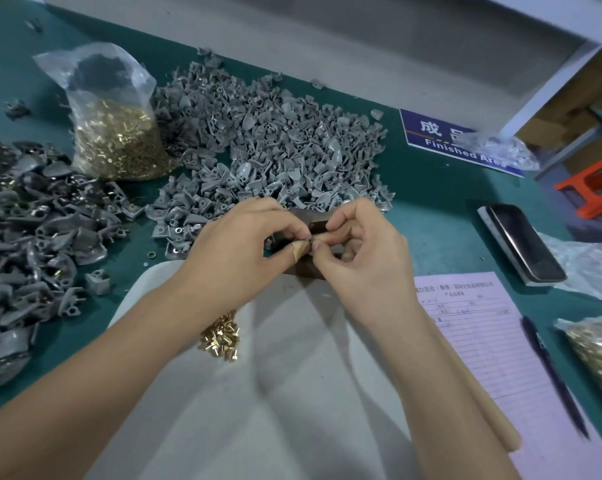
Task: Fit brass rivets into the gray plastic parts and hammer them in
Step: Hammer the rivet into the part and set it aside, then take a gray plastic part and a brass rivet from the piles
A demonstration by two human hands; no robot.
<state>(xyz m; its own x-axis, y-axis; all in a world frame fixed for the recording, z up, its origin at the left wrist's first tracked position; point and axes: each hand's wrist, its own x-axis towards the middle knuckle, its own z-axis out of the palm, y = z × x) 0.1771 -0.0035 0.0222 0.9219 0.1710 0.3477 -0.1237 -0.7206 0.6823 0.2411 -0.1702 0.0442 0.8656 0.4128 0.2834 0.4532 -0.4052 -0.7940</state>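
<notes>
Forearms converge over cloth; L hand [239, 244] & R hand [356, 247] grip-pinch small gray part [310, 241].

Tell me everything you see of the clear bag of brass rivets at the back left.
The clear plastic bag stands upright on the green table, its crumpled top open and slack. Its lower half is packed with small shiny brass rivets; the upper part looks empty. Its right side touches the big gray parts pile; darker gray parts lie close at its left foot. Neither hand touches it.
</notes>
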